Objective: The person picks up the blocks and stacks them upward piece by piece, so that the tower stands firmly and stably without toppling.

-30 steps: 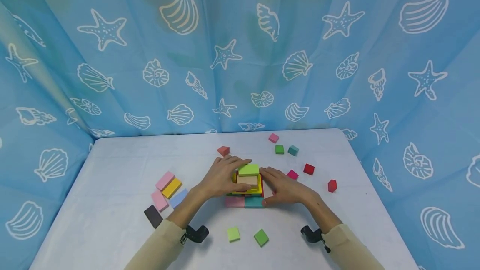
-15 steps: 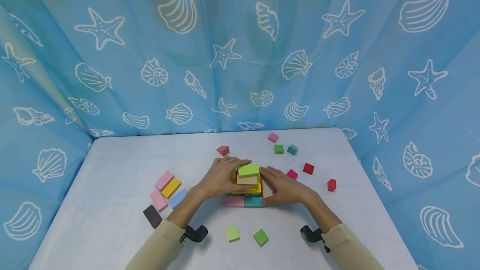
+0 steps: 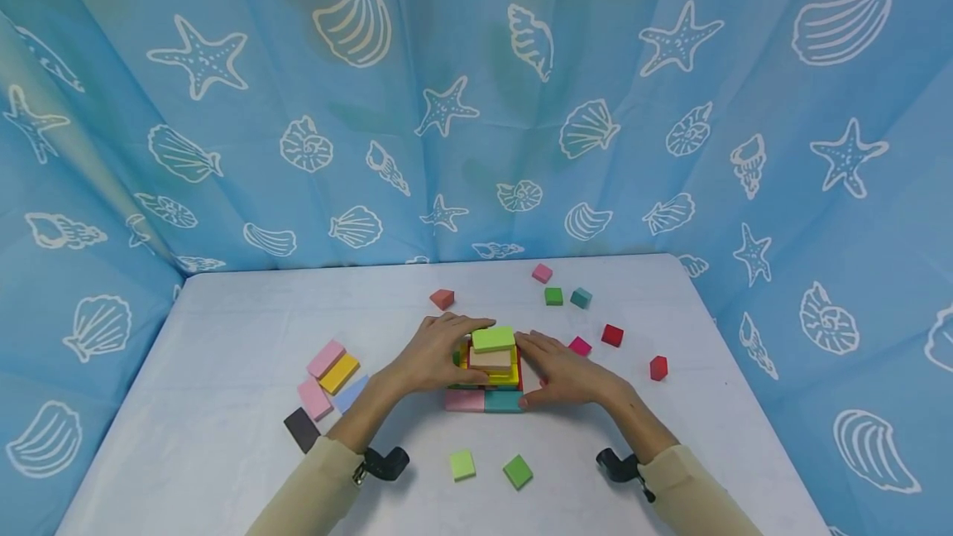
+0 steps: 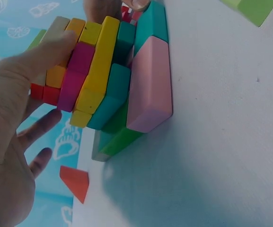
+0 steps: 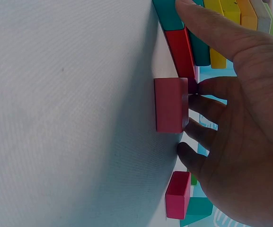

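A layered stack of coloured wooden blocks (image 3: pixel 490 360) stands mid-table, with a light green block (image 3: pixel 494 340) on top. Pink (image 4: pixel 150 90) and teal (image 3: pixel 503 401) blocks form its front base. My left hand (image 3: pixel 439 358) is round the upper left side, its thumb (image 4: pixel 56 49) against the upper layers and the other visible fingers spread behind. On the right side my right hand (image 3: pixel 569 375) rests with its thumb tip at the front teal base block and fingers reaching toward the back. A dark pink block (image 5: pixel 171 105) lies under the right palm. The stack hides the left index fingertip.
Left of the stack lie pink (image 3: pixel 316 398), yellow (image 3: pixel 340 373), blue (image 3: pixel 351 394) and black (image 3: pixel 301 429) blocks. Two green blocks (image 3: pixel 462 465) lie in front. Red (image 3: pixel 613 335), green (image 3: pixel 554 296) and teal (image 3: pixel 581 298) pieces are scattered back right; an orange-red wedge (image 3: pixel 442 299) sits behind.
My left hand has eased slightly to the left, its thumb sliding back along the stack's front. The right hand and the blocks look unmoved.
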A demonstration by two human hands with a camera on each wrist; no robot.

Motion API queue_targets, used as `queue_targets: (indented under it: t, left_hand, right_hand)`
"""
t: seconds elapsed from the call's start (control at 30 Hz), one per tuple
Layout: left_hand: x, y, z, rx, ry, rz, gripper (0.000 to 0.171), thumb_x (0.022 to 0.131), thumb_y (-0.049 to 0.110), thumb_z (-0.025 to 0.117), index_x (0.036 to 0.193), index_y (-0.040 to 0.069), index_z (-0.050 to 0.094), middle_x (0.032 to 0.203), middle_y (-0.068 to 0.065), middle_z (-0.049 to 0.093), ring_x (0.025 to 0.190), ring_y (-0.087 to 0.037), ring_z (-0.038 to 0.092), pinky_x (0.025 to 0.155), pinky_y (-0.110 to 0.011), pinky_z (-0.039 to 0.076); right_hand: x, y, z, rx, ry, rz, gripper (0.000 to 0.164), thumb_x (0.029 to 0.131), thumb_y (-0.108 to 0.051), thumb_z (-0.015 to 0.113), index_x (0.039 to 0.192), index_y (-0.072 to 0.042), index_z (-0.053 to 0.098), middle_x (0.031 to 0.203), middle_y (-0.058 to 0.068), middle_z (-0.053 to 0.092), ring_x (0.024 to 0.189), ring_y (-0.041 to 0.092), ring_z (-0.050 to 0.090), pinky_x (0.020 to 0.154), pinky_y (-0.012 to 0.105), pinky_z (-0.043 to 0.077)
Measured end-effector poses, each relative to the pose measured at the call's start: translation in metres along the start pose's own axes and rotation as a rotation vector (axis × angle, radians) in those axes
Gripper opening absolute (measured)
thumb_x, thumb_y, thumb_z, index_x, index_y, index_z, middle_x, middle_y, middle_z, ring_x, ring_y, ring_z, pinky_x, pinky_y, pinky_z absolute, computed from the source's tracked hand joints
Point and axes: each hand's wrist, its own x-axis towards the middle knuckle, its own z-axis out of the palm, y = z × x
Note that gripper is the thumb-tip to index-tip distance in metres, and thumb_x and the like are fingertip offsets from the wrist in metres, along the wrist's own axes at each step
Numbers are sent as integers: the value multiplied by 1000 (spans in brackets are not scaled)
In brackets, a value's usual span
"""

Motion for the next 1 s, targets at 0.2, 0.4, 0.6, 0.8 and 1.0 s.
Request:
queue_targets:
  t: [0.2, 0.4, 0.6, 0.8, 1.0]
  left_hand:
    - [2, 2, -1, -35, 40, -15, 64, 91, 61, 64, 144, 27, 55, 139, 6, 59, 133, -17, 48, 109, -47, 34]
    - [5, 3, -3, -52, 75, 0, 50, 95, 54, 62, 138, 27, 61, 134, 7, 64, 128, -15, 52, 105, -45, 36]
    - [6, 1, -1, -68, 79, -7, 50, 95, 54, 62, 138, 27, 61, 134, 8, 64, 128, -13, 52, 105, -44, 36]
    - [6, -1, -3, -96, 80, -5, 54, 95, 54, 62, 141, 26, 58, 136, 9, 63, 130, -14, 51, 108, -47, 34]
    - [-9, -16, -19, -123, 159, -73, 49, 97, 49, 63, 140, 27, 59, 136, 10, 62, 124, -15, 56, 111, -53, 35]
  right_hand:
    - [0, -1, -1, -7, -1, 4, 110, 76, -45, 86, 162, -23, 22, 166, 4, 25, 154, 29, 15, 112, 58, 37]
    - [-1, -1, -1, -1, 2, -2, 109, 76, -47, 85, 162, -22, 22, 166, 4, 24, 155, 30, 15, 112, 59, 35]
    - [-1, -1, -1, -3, -2, 0, 109, 76, -48, 84, 162, -23, 21, 166, 3, 24, 155, 30, 15, 112, 59, 36]
    - [-1, -1, -1, -11, -4, 10, 111, 75, -47, 85, 162, -24, 21, 166, 3, 24, 155, 29, 15, 112, 58, 36]
    - [-1, -2, -1, 1, -3, 15, 110, 76, -47, 85, 162, -23, 21, 166, 3, 24, 154, 30, 15, 112, 58, 36]
